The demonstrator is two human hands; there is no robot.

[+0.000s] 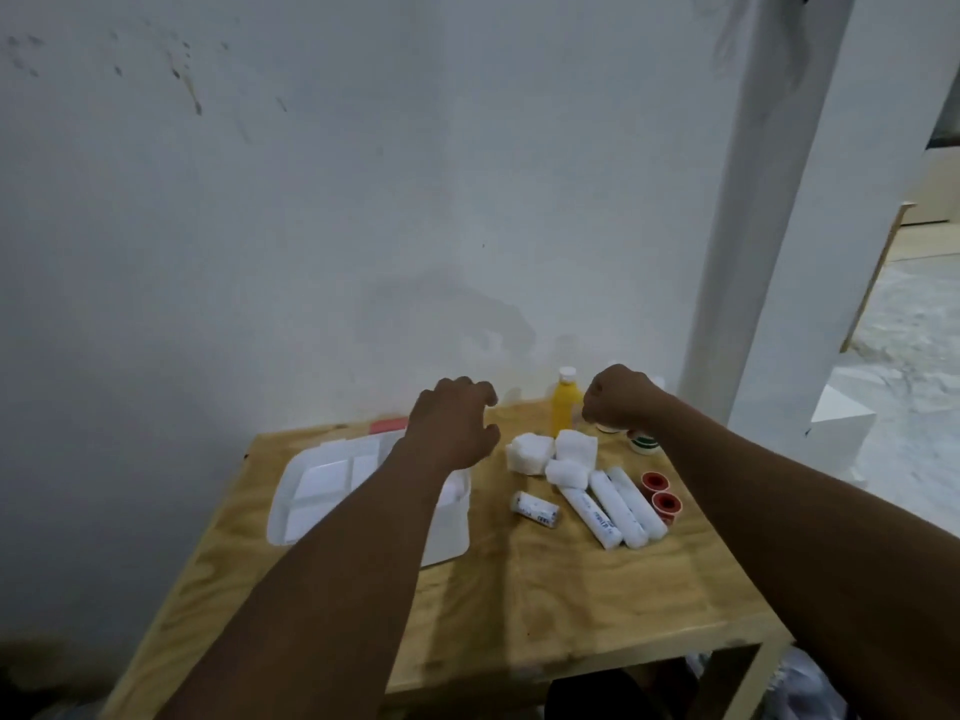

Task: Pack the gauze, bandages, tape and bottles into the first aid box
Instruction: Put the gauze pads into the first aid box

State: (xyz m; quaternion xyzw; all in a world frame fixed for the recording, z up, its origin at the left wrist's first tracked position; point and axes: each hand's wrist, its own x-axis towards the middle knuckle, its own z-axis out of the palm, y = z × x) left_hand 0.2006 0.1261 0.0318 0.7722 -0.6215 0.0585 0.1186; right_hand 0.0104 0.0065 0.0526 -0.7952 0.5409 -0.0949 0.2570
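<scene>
Two hands: curled empty left hand (457, 423) beside yellow bottle (566, 407); fisted right hand (621, 394), contents unclear.

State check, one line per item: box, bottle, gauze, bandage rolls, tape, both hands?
Box: open, on the table, compartments look mostly empty.
Yellow bottle: upright, capped, at the back of the table.
Gauze: loose pile on the table, unpacked.
Bandage rolls: lying flat beside the box, unpacked.
Red tape: two rolls, on the table.
Left hand: fingers curled, empty, above the box.
Right hand: fist closed; contents hidden.
</scene>
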